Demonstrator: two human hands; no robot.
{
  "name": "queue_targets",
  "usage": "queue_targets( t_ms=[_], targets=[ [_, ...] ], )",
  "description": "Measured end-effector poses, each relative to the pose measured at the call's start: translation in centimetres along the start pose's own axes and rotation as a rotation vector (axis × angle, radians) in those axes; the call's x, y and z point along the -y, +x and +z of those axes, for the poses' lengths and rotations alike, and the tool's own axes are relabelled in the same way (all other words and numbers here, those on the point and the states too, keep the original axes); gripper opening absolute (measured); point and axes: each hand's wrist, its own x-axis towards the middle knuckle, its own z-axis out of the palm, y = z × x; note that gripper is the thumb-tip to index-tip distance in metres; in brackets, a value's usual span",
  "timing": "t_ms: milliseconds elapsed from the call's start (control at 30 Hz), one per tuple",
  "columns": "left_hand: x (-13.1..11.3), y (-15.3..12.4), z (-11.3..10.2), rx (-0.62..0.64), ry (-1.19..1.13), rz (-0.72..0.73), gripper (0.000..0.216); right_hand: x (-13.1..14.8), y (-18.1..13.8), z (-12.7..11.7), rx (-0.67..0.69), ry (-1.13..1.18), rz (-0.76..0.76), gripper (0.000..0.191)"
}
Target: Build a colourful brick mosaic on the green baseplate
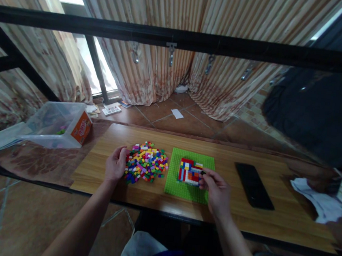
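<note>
My right hand pinches a small dark toy brick between thumb and fingertips. It is at the right side of a low block of red, white, blue and yellow bricks. That block sits on a bright green studded baseplate. My left hand rests at the left edge of a heap of loose, many-coloured toy bricks. Its thumb and fingers are loosely curved and apart, with nothing visible held; some fingers are partly hidden.
A black phone-like slab lies on the wooden table, right of the baseplate. Crumpled white paper is at the far right. A clear plastic bin with an orange label stands at left. A dark metal bar crosses ahead, before the curtains.
</note>
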Motion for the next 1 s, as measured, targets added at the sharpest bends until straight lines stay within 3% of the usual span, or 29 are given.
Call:
queue_targets(
  t_ms=[433,667,1000],
  targets=[
    [-0.3,-0.1,-0.1,0.014,-0.013,0.004,0.043,0.3,1.6,-0.1,0.128,-0.201,-0.055,0.037],
    [-0.2,0.0,0.0,0.008,0.019,-0.022,0.042,0.1,2.9,-0.1,0.127,-0.647,-0.393,0.026],
    [0.8,0.2,0.3,-0.003,0.040,0.001,0.041,-2.2,4.0,0.4,0.075,-0.556,-0.278,0.023]
  ],
)
